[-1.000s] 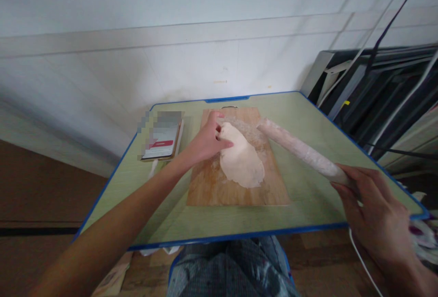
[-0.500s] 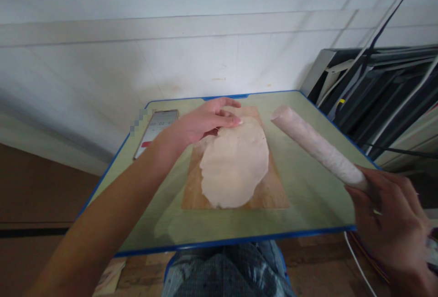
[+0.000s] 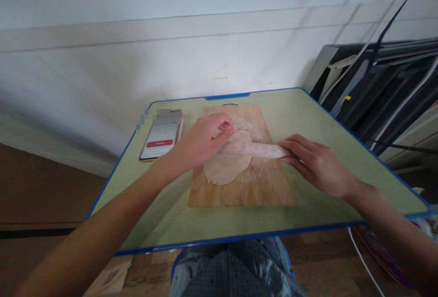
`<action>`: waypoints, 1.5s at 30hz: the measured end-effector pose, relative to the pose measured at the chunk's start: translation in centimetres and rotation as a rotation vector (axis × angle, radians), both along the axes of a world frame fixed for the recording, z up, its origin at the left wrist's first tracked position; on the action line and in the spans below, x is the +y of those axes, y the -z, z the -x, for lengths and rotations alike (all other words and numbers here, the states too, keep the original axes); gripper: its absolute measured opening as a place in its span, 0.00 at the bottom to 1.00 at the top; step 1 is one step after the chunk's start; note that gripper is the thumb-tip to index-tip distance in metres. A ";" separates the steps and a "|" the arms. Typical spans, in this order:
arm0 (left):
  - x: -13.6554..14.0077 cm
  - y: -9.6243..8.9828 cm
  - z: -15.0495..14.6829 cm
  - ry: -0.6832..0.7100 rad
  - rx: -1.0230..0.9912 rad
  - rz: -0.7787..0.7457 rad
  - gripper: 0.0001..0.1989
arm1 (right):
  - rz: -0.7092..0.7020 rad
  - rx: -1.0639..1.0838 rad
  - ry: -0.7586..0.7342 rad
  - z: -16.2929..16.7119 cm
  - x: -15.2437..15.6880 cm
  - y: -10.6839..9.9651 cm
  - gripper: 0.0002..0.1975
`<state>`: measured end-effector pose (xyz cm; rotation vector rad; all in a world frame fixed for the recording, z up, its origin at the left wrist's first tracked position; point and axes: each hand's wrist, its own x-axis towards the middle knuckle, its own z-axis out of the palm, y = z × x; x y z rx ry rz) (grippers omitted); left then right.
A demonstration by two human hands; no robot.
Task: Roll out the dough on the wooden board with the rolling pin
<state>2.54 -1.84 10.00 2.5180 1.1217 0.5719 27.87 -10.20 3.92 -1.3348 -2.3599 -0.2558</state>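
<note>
A thin sheet of pale dough (image 3: 224, 171) lies on a wooden board (image 3: 270, 194). My right hand (image 3: 318, 164) is wrapped round the near-right end of a flour-coated rolling pin (image 3: 265, 150), which lies across the dough, pointing left. My left hand (image 3: 208, 139) is closed in a pinch at the dough's far left edge, its fingers curled close to the pin's left end. Part of the dough shows behind the pin and seems lifted or folded there. The left hand hides the pin's tip and some of the dough's edge.
A phone (image 3: 160, 135) with a timer on its screen lies on the left of the green, blue-edged table (image 3: 328, 123). Loose flour (image 3: 249, 123) covers the board's far part. Dark flat panels (image 3: 386, 91) and cables stand at the right.
My right hand has brought the rolling pin left from beside the board onto the dough. My left hand has come nearer with the dough's far edge, baring floury board behind it.
</note>
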 end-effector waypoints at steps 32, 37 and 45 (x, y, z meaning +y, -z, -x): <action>1.7 5.6 0.6 -0.034 0.362 0.065 0.27 | 0.311 -0.165 0.072 2.8 6.7 -0.3 0.30; 3.0 5.7 0.3 -0.133 0.332 0.098 0.27 | 0.374 -0.175 0.093 2.9 8.8 -0.3 0.30; -2.3 5.0 0.8 -0.057 0.393 -0.008 0.27 | 0.292 -0.141 0.085 3.3 3.6 -0.3 0.29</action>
